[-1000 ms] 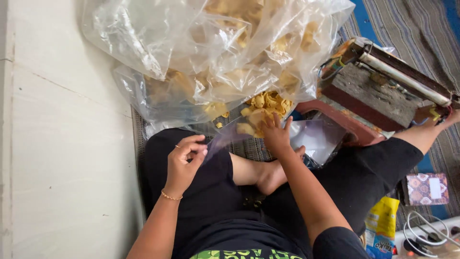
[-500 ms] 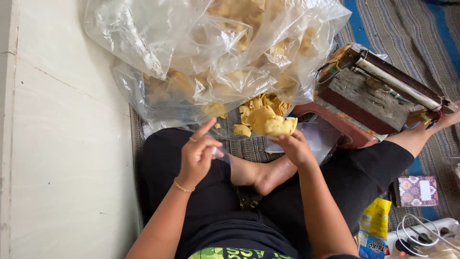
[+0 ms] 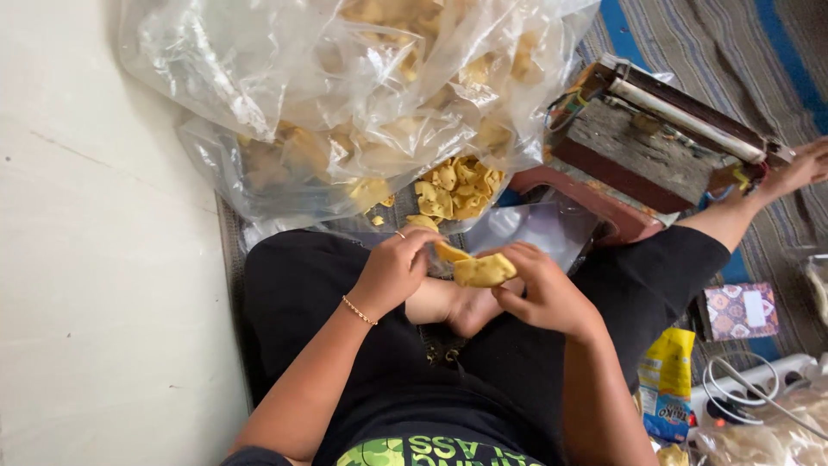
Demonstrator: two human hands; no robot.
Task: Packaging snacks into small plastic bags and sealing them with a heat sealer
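A person sat cross-legged on the floor, seen from above. The right hand (image 3: 545, 292) was clamped on a small stack of yellow crackers (image 3: 483, 271), its grip closed around the stack's right end, fingers curled under and thumb on top. The stack's long axis ran left to right, tilted slightly up toward the right, and its free end pointed straight at the left hand (image 3: 394, 269). That hand met the stack from the left, fingers pinched together on the near cracker's edge beside a small clear bag (image 3: 539, 231), which lay just beyond both hands, over the lap. The crackers sat between the two hands, touching both. Further off, a large plastic sack (image 3: 345, 95) spilled loose crackers (image 3: 453, 185) onto a striped mat (image 3: 733, 43).
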